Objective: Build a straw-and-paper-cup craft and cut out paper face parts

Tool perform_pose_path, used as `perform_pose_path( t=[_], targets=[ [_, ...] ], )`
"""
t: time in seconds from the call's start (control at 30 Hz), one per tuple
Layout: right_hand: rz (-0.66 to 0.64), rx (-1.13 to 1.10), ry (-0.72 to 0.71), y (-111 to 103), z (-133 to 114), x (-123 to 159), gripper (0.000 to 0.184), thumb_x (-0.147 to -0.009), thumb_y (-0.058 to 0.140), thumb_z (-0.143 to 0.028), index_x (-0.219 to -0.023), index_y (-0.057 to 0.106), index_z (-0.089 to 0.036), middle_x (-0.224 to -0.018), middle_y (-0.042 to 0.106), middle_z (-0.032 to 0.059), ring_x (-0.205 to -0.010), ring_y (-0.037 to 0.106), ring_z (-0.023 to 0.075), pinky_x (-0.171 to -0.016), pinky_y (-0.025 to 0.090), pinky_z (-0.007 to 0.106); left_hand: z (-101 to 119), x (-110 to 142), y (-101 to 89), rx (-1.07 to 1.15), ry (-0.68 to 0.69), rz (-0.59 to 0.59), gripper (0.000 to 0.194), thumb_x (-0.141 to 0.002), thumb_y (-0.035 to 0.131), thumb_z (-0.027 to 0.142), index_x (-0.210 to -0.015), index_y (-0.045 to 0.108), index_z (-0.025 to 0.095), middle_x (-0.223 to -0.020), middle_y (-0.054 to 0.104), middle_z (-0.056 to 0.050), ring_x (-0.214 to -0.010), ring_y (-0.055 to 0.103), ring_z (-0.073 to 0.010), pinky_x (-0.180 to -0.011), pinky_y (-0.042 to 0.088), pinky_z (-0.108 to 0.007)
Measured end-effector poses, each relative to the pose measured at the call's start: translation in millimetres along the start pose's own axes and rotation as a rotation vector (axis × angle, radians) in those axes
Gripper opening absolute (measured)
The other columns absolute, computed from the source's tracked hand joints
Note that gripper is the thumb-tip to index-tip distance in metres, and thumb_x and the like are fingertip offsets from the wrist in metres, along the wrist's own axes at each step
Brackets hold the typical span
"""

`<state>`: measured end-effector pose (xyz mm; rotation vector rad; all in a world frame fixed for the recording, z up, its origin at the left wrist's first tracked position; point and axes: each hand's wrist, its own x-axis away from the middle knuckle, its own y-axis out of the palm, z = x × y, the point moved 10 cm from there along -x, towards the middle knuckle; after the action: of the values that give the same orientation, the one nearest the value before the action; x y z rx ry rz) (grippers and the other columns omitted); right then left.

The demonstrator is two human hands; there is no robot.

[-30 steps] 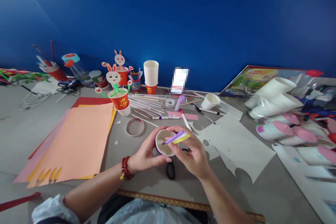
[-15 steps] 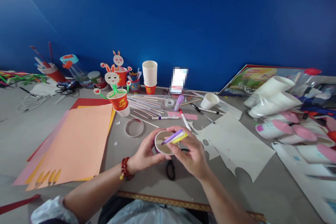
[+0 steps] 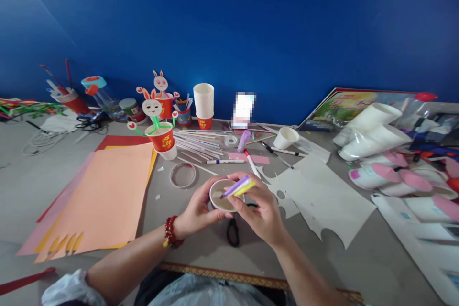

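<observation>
A paper cup point(image 3: 217, 195) is held mouth up over the table, in front of my body. My left hand point(image 3: 201, 205) is closed round its left side, with the thumb along the front. My right hand point(image 3: 263, 208) pinches slim purple, white and yellow sticks point(image 3: 234, 187), whose purple end slants over the cup's mouth. I cannot make out exactly what kind of sticks they are. The fingers of my right hand also rest at the cup's right side. Below the cup lie black-handled scissors point(image 3: 233, 233), partly hidden by the cup and my right hand.
Coloured paper sheets point(image 3: 107, 191) lie at left, near a red cup with a rabbit figure point(image 3: 161, 138). Behind are paper straws point(image 3: 197, 143), a tape roll point(image 3: 182, 175) and stacked cups point(image 3: 203, 100). Cut white paper point(image 3: 322, 196) and pink-and-white cup pieces point(image 3: 380, 177) lie right.
Both hands keep the same hold, and the cup's rim sits very slightly further left in view. Nothing has been let go or picked up.
</observation>
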<state>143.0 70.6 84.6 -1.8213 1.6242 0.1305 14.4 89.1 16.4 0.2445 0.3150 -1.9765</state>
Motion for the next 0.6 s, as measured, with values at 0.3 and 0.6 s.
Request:
perform_pose_path(
  t=[0.3, 0.6],
  targets=[
    [0.008, 0.007, 0.001, -0.7, 0.5, -0.8, 0.012, -0.092, 0.064, -0.02, -0.097, 0.074, -0.025, -0.112, 0.069, 0.0074, -0.105, 0.066, 0.0236, -0.091, 0.053, 0.038, -1.8, 0.0, -0.8, -0.023, -0.015, 0.008, 0.071, -0.075, 0.081, 0.048, -0.133, 0.052, 0.019, -0.128, 0.065, -0.014, -0.112, 0.064, -0.0289, -0.097, 0.051, -0.039],
    [0.009, 0.022, 0.009, -1.6, 0.0, -0.6, 0.014, -0.092, 0.064, -0.02, -0.1, 0.075, -0.026, -0.111, 0.069, 0.0076, -0.106, 0.066, 0.0244, -0.091, 0.053, 0.039, 3.1, -0.4, 0.6, -0.035, 0.0, -0.002, 0.07, -0.076, 0.079, 0.052, -0.132, 0.052, 0.019, -0.126, 0.065, -0.014, -0.112, 0.065, -0.0282, -0.097, 0.052, -0.038]
  ],
)
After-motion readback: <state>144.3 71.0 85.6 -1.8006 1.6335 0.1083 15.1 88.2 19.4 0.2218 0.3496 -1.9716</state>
